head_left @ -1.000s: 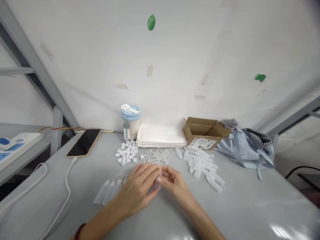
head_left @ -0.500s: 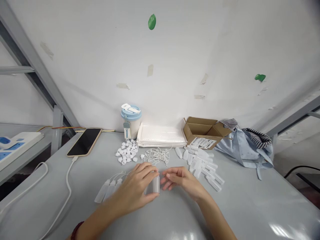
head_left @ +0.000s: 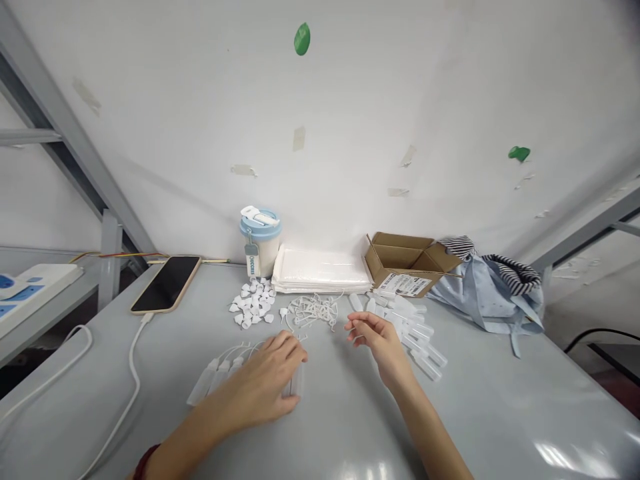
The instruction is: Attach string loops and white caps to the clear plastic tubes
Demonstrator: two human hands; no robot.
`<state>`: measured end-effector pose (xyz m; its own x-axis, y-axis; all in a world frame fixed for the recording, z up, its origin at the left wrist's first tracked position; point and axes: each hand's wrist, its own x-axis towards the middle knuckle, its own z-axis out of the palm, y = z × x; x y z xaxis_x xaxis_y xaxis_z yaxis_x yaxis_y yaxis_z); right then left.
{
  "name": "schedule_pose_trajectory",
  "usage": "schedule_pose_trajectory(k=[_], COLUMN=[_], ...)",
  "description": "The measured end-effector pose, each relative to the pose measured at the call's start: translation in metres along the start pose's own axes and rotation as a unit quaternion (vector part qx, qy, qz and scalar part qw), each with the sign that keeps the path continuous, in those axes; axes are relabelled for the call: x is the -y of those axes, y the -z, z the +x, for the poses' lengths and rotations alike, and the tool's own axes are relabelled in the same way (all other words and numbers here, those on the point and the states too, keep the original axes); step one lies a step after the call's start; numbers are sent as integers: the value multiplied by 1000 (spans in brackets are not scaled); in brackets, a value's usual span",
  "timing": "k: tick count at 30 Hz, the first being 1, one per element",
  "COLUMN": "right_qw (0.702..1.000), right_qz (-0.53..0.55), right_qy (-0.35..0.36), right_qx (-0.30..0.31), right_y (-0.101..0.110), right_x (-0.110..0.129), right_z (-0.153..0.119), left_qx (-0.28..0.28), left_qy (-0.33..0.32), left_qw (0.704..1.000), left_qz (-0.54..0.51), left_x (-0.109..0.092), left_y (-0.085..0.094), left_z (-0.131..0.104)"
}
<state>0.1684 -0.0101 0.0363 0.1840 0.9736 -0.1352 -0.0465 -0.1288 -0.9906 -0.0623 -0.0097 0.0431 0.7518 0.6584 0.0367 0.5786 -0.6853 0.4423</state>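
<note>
My left hand point(head_left: 267, 377) lies over the right end of a row of slim translucent plastic bottles. A clear bottle point(head_left: 297, 382) shows between its thumb and fingers. The capped bottles point(head_left: 204, 383) at the row's left end have thin white cords; the middle of the row is hidden. My right hand point(head_left: 375, 343) is raised just left of a pile of loose clear bottles point(head_left: 417, 333). Its fingers are loosely bent, with nothing visible in them. Beyond the hands lie a heap of white caps point(head_left: 253, 303) and a tangle of white cord loops point(head_left: 315, 310).
Along the wall stand a blue-lidded cup point(head_left: 263, 247), a stack of white packets point(head_left: 323, 270), an open cardboard box point(head_left: 405, 263) and a light blue cloth bag point(head_left: 480, 293). A phone point(head_left: 167, 285) with a white charging cable point(head_left: 134, 360) lies at the left.
My left hand has moved slightly left with the bottle, closer to the row. My right hand has drawn away from it, right and up toward the loose bottles.
</note>
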Motion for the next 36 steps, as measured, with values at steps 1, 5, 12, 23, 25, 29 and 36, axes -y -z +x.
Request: schedule_pose_trajectory(k=[1,5,12,23,25,29,36], right_qw=[1000,999,993,903,877,764,728], right_qz=[-3,-19,-79,-348,-399,-597,-665], right_qy=[6,27,66,216,234,221,154], right_qx=[-9,-33,-51,-131,-128,-107,-68], right_y=[0,1,3,10,11,12,11], right_x=[-1,-2,-6,-24,-28,-32,-35], right_z=[0,2,6,14,17,18,21], left_qx=[-2,-1,-1,-132,-169,-167,-158], left_qy=[-3,-11,-21,-6,28,60,92], left_qw=[1000,1000,1000,991,984,983,976], left_qz=[3,19,24,19,42,55,118], left_x=[1,3,1,11,18,28,32], left_y=[-1,-1,1,-3,-8,-14,-26], left_z=[0,-2,-3,3,5,9,11])
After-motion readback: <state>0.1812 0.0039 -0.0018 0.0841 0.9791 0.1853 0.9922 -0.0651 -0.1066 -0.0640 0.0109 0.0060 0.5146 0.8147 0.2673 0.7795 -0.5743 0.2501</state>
